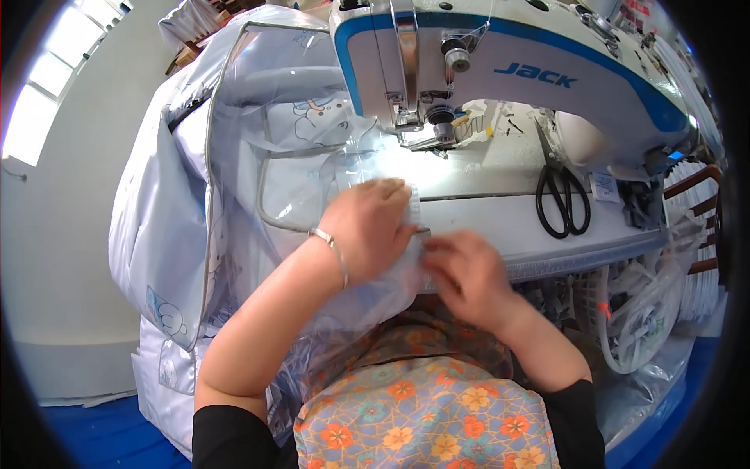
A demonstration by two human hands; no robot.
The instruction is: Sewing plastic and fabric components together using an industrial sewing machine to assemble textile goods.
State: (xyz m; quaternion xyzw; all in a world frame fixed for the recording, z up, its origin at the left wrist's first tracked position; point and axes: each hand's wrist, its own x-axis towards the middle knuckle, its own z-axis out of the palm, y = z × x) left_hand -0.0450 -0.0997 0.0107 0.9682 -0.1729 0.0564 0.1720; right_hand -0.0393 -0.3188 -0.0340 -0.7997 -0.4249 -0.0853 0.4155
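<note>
White fabric with a clear plastic layer and grey piping (209, 164) is heaped on the left and runs under the sewing machine (609, 98). My left hand (371, 223) is closed on the near edge of this fabric, a little in front of the lit presser foot (437, 141). Beside it on the right, my right hand (469, 277) is blurred by motion, its fingers curled in with the thumb close to the fabric edge. Whatever lies between those fingers is too unclear to name.
Black-handled scissors (553, 166) lie on the machine bed to the right. A white rounded object (580, 139) stands behind them. Below the table's right end hangs a white plastic basket (609, 359) with clear plastic scraps. A wooden chair (695, 187) stands at far right.
</note>
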